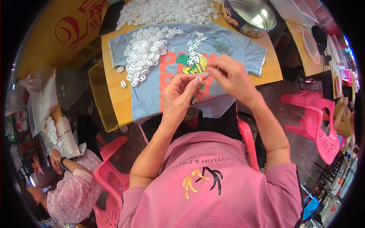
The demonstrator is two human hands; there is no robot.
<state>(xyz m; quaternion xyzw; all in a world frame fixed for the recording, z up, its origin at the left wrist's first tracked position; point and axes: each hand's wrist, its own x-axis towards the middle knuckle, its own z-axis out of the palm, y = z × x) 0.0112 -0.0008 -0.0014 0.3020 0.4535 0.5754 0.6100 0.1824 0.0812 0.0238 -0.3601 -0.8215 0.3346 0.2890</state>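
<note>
My left hand [179, 93] pinches a small white two-hole plastic piece [199, 79] between thumb and fingertips, above a blue-grey T-shirt [146, 97] spread over the table. Close on its right, my right hand [230, 76] is closed, fingertips pressed together; what it holds is too small and blurred to make out. Beyond my hands lies a short trail of linked-looking white pieces [194, 45]. To the right of that sits a loose tangle of thin grey-green cords [222, 47]. A heap of loose white two-hole pieces [146, 53] covers the shirt's left part.
A larger white heap [167, 11] fills the table's far side, beside a round metal tin [253, 17] and a dark flat object [112, 17]. Pink plastic chairs [315, 121] stand right and left. A yellow crate [102, 98] is by the table's left edge. Another person [76, 186] sits at left.
</note>
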